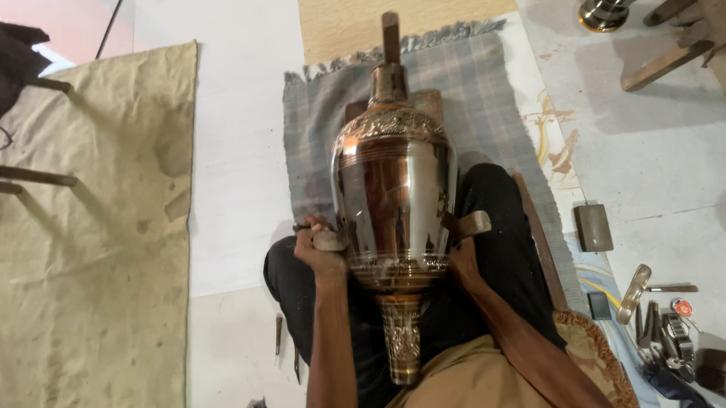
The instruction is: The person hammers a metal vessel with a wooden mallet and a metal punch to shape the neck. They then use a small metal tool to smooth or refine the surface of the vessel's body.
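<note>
1. we see a large polished metal vase (pixel 394 196) lying lengthwise over our lap, its neck pointing away onto the grey checked blanket (pixel 482 98) and its foot toward our body.
2. its belly is mirror-bright, with an engraved band at the shoulder, a finer band low on the body, and a chased pattern on the stem.
3. our left hand (pixel 317 252) is clenched around a small dark tool (pixel 328 239) held against the vase's left flank.
4. our right hand (pixel 464 261) sits at the right flank by a wooden-handled tool (pixel 473 223); we cannot tell how its fingers are set.
5. a small dark rectangular block (pixel 593 227) lies on the floor just past the blanket's right edge; no labels are legible.
</note>
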